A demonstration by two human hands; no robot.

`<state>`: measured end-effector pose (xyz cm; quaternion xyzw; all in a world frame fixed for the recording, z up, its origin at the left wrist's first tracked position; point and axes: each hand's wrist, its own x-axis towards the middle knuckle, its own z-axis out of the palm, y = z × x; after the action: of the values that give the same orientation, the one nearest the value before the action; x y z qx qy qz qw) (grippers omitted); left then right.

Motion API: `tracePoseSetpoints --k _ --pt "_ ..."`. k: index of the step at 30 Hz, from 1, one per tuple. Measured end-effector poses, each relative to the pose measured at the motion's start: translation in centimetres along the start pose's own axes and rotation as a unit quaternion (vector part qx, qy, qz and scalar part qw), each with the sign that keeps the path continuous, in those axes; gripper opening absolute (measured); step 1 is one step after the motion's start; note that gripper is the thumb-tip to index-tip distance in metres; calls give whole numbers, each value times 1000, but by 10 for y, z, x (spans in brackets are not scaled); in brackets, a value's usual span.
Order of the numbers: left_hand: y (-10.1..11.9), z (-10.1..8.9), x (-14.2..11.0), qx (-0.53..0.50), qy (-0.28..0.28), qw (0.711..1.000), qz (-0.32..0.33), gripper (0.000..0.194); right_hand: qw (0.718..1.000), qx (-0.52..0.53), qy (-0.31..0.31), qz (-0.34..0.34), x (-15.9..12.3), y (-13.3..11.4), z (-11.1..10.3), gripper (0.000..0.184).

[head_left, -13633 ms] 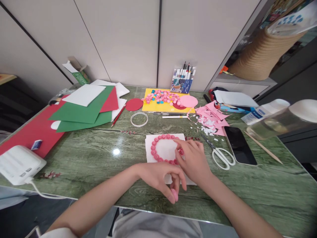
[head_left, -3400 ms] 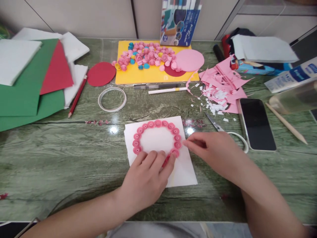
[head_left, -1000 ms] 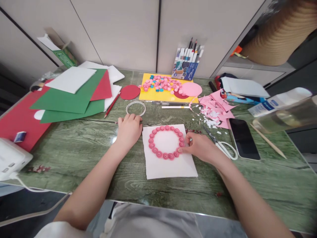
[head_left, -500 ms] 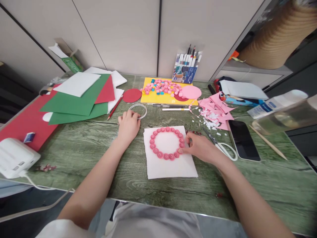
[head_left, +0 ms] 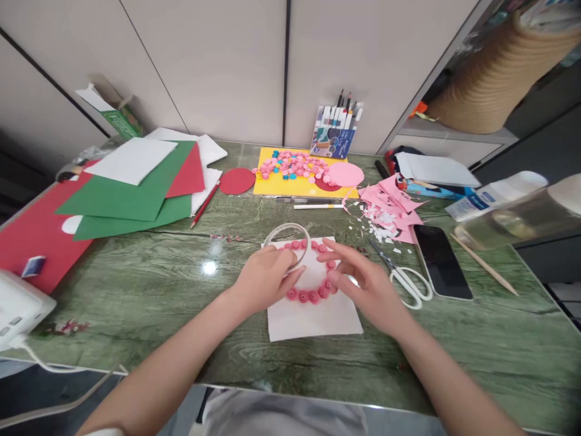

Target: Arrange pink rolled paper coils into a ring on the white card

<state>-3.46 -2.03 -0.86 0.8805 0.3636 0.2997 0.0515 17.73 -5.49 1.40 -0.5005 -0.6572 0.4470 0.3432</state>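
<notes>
A thin whitish ring, which looks like a roll of tape (head_left: pixel 287 226), is pinched in the fingers of my left hand (head_left: pixel 261 280). It is held tilted over a circle of pink rolled paper coils (head_left: pixel 313 297). That circle lies on a white paper sheet (head_left: pixel 315 327), partly covered by my hands and the tape. My right hand (head_left: pixel 370 293) hovers at the circle's right side, fingers apart and nothing visible in them. Whether its fingertips touch the coils I cannot tell.
White-handled scissors (head_left: pixel 411 287) and a phone (head_left: pixel 442 260) lie to the right, near pink paper scraps (head_left: pixel 390 209). At the back, small coils cover a yellow sheet (head_left: pixel 261 184). Coloured paper (head_left: pixel 122 200) is stacked left. A bottle (head_left: pixel 508 218) is at far right.
My left hand has picked the tape roll up from the table and brought it right, over the pink circle. My right hand has opened its fingers beside the circle.
</notes>
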Motion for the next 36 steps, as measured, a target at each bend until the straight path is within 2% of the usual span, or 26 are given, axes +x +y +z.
tracePoseSetpoints --k 3,7,12,16,20,22,26,28,31,36 --pt "8 6 -3 2 42 998 51 23 997 -41 -6 -66 -7 -2 10 51" --pt "13 7 -5 -37 49 997 48 26 994 -16 -4 -110 -10 0 14 51" --pt "16 3 -5 -17 -2 999 42 30 995 42 -14 -88 -9 -1 12 40" --pt "16 7 -4 22 9 998 53 31 993 105 -18 -46 -5 -3 10 24" --pt "14 9 -3 42 14 997 68 31 993 106 -36 -43 -3 -1 14 12" --pt "14 8 -3 46 19 996 68 30 993 113 -19 -41 -4 1 17 14" --pt "14 8 -3 62 32 996 51 30 990 73 94 -79 -9 4 22 25" --pt "15 8 -3 77 33 995 51 30 984 52 128 -108 -11 4 25 28" --pt "16 9 -2 100 24 993 58 31 983 72 126 -116 -13 3 28 30" --pt "16 11 -1 128 3 990 57 31 977 161 116 -83 -11 3 32 30"
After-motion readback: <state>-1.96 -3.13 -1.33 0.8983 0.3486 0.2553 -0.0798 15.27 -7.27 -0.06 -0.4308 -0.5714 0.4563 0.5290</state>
